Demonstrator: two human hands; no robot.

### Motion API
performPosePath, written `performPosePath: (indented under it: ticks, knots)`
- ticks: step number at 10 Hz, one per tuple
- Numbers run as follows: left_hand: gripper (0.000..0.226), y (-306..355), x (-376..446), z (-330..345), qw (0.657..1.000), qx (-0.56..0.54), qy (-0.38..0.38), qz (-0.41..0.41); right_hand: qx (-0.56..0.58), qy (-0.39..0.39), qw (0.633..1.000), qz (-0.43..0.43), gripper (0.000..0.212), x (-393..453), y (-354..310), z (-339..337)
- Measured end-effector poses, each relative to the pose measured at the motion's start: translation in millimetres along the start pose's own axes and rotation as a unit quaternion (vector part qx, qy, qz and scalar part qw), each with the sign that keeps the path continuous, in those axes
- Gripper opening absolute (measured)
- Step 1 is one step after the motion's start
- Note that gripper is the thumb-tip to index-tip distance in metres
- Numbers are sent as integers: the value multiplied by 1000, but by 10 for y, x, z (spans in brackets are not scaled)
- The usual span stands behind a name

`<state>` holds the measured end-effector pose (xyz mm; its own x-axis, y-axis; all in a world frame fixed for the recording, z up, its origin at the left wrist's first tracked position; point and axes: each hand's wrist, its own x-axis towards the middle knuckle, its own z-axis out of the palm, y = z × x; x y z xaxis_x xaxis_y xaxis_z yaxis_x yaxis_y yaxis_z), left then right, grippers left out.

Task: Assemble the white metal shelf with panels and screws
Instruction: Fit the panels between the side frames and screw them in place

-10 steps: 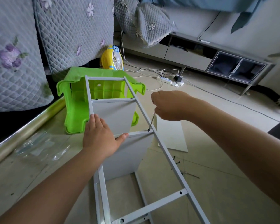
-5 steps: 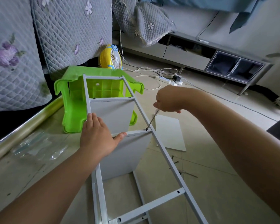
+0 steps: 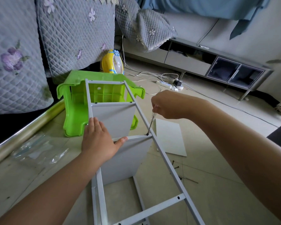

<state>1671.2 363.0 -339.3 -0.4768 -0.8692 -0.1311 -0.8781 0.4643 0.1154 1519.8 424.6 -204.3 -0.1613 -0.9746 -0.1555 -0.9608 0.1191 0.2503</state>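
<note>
The shelf [image 3: 167,161], a white metal frame, lies on its side on the floor [image 3: 217,192], its far end resting against a green stool [image 3: 71,111] that is tipped over with its hollow underside facing the camera. The stool's hollow shows only its own ribs; the frame's top end stands in front of it.

Two white panels sit in the frame: the upper panel [image 3: 115,117] and the lower panel [image 3: 128,159], each hanging from a cross rail. The left hand [image 3: 97,140] lies flat with straight fingers on the frame's left rail, its thumb touching the rail above the lower panel. The right hand [image 3: 167,106] is clenched round the clear handle of a screwdriver [image 3: 151,124], whose tip meets a dark screw [image 3: 147,134] where that rail joins the right upright.

A spare panel [image 3: 170,138] lies flat on the floor just right of the frame. A few loose screws [image 3: 175,168] lie near it. A clear plastic bag [image 3: 39,151] lies on the floor to the left; what it holds cannot be told. Behind the stool stands a yellow fan [image 3: 113,62], and a power strip [image 3: 167,85] with cables lies further right.
</note>
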Motion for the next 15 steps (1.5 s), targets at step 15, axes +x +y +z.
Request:
performPosePath:
  ticks: [15]
  knots:
    - [88,-41,17,13,999,36,-13,39,-227,21,967,-116,26,-118,-112,97]
